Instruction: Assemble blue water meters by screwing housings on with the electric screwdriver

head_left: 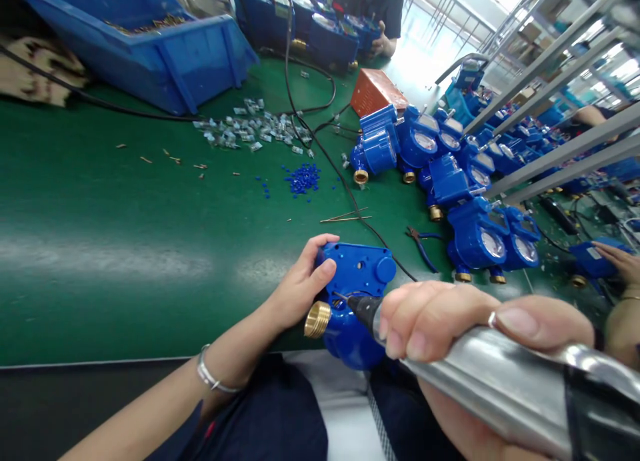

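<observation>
Fingers of the left hand are curled shut around the upper left corner of a blue meter housing. The thumb is pressed flat on its face, pinning it at the near edge of the green table. A brass threaded fitting sticks out of the housing at 8 o'clock, just below that thumb.

The right hand comes in from 4 o'clock. It is clenched tight around a metal-bodied power driver, whose bit touches the housing's lower face, near the fitting. I cannot tell whether a screw sits under the bit or how deep it is.

As for progress, this unit looks to be mid-fastening: it is gripped, and the tool is on it. It shows a plain blue cover, with no dial in view. At 1 to 2 o'clock from it, well apart, stands a cluster of meters with dials and brass ends, which I judge to be finished or nearly finished units.

Loose parts remain on the table: small metal pieces at 11 o'clock, tiny blue caps nearer at 11, and pliers at 2 o'clock. Much stock therefore seems unused.

The housing lies between the two hands. The left fingers touch its left side and top edge, while the right fingers are just beside it and reach it only through the bit. A co-worker's hand rests on another meter at 3 o'clock.
</observation>
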